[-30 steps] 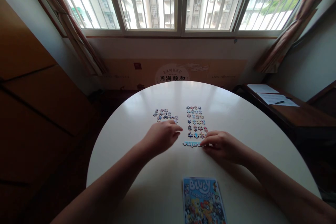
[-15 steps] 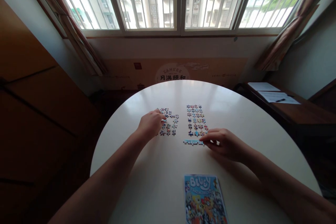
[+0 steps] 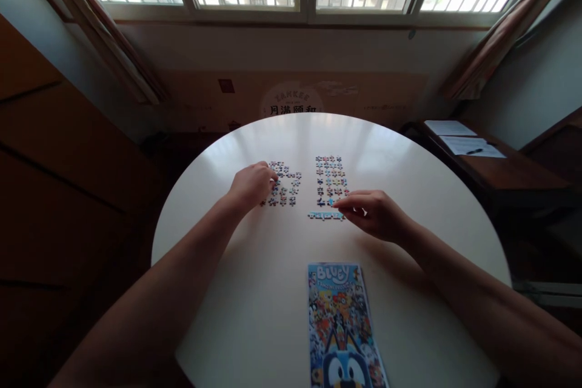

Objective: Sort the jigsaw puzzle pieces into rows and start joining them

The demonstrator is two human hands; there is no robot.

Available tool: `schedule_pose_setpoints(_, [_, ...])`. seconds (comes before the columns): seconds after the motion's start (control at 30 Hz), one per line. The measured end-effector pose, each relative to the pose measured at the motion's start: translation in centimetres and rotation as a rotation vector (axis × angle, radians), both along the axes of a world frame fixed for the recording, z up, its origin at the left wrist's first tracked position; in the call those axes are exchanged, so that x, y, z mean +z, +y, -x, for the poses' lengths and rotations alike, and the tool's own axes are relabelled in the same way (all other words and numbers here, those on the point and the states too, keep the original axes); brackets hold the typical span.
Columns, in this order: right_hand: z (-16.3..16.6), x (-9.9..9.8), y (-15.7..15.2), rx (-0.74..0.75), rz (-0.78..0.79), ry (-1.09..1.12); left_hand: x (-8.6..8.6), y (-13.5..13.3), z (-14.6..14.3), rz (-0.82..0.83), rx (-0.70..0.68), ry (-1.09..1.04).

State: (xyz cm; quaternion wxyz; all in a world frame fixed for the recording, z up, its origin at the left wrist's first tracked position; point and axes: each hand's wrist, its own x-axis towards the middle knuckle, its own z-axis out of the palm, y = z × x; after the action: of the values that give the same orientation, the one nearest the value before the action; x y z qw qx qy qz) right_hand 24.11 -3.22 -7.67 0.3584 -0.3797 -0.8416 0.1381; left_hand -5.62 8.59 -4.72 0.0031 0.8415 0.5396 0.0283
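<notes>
My left hand (image 3: pixel 251 185) rests at the left side of a loose group of jigsaw puzzle pieces (image 3: pixel 282 200). Its fingers are curled together, and whatever lies under them is hidden. On the right, my right hand (image 3: pixel 375 213) reaches in with thumb and forefinger pinched at a light blue puzzle piece (image 3: pixel 330 201) in the bottom row of the right group (image 3: pixel 330 173). That group lies in neat rows. Just below it is a joined strip of light blue pieces (image 3: pixel 321 216), its right end close under my right fingers.
A Bluey picture sheet (image 3: pixel 339 309) lies nearest me on the round white table (image 3: pixel 254 291). Beyond the table's right edge, a brown side table (image 3: pixel 522 173) carries papers (image 3: pixel 470 146) and a pen (image 3: pixel 475 151). Barred windows and curtains stand behind.
The view has tipped downward, showing more of the picture sheet. My right fingertips have shifted from the strip's right end up and left to the bottom row. My left hand stays by its group.
</notes>
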Motion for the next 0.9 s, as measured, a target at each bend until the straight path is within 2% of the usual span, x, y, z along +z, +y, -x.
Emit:
schedule_pose_setpoints(0.33, [0.7, 0.0, 0.3, -0.007, -0.008, 0.003, 0.5, 1.3, -0.4, 0.087, -0.004, 0.043])
schedule_pose_setpoints(0.67, [0.4, 0.0, 0.4, 0.047, 0.013, -0.035, 0.3, 1.4, 0.2, 0.079, 0.015, -0.017])
schedule_pose_setpoints(0.9, [-0.1, 0.4, 0.2, 0.043, 0.053, -0.042, 0.7, 1.1, 1.0, 0.039, -0.085, -0.136])
